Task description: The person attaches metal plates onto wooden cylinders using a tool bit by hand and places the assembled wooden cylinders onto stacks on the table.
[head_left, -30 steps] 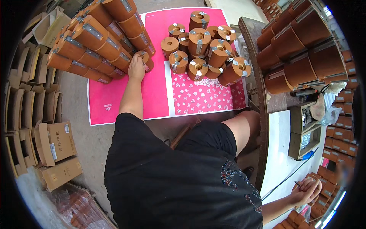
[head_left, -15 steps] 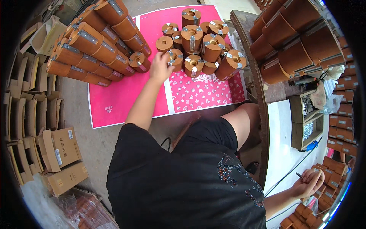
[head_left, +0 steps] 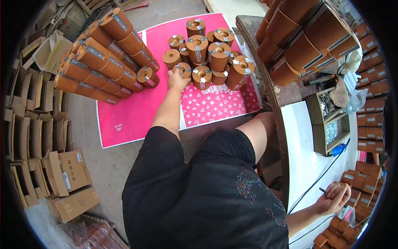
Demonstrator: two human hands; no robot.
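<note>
At the pink sheet [head_left: 141,120], my left hand [head_left: 177,79] curls round the near side of a short brown hollow cylinder [head_left: 185,69], its fingers partly hidden. That cylinder stands upright at the left front of a group of similar ones with metal strips. Right beside it are a brown cylinder with a central hole [head_left: 202,76] and a plain-topped one [head_left: 171,57]. Far to the right, over the white bench top [head_left: 300,166], my right hand [head_left: 336,195] is closed. A thin dark pen-like piece [head_left: 322,189] sticks out of it; the rest is hidden.
Stacked brown cylinders [head_left: 103,62] lean at the left of the sheet, more [head_left: 306,41] on the right bench. A wooden compartment box [head_left: 319,135] holds small metal parts. A black cable [head_left: 319,178] crosses the bench. Cardboard boxes [head_left: 74,170] line the left.
My left hand has come closer against the short cylinder, with its fingers round the side. The whole view has shifted slightly. My right hand keeps its closed pose.
</note>
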